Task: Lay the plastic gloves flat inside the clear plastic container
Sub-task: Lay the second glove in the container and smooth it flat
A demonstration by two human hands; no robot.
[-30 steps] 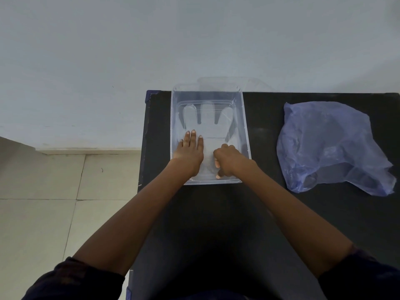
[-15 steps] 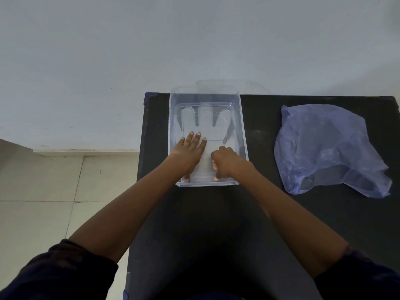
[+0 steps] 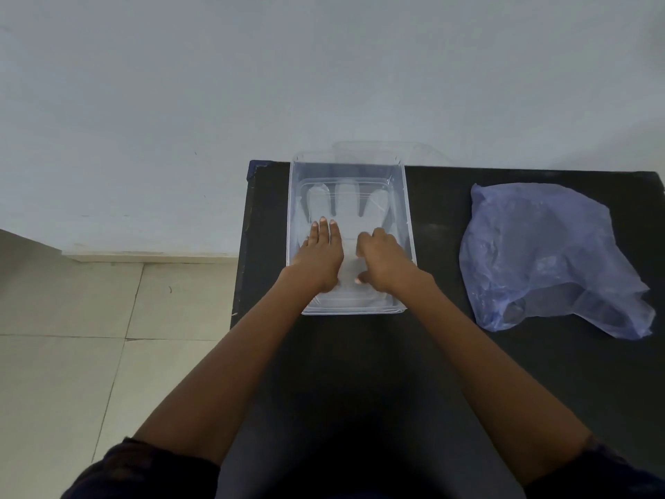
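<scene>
A clear plastic container (image 3: 294, 196) stands at the back left of the black table (image 3: 442, 354). A see-through plastic glove (image 3: 347, 203) lies spread flat on its floor, fingers pointing away from me. My left hand (image 3: 320, 255) rests flat on the glove's palm part, fingers straight and together. My right hand (image 3: 381, 259) is inside the container beside it, fingers curled down onto the glove's cuff end; whether it pinches the film I cannot tell.
A crumpled bluish plastic bag (image 3: 539, 257) lies on the right of the table. A clear lid (image 3: 388, 151) leans behind the container against the pale wall. The table's left edge drops to a tiled floor (image 3: 90, 336).
My left hand's fingers, slightly angled and spread half a second ago, are now straight and together on the glove. My right hand stays curled at the cuff. The view shifted slightly.
</scene>
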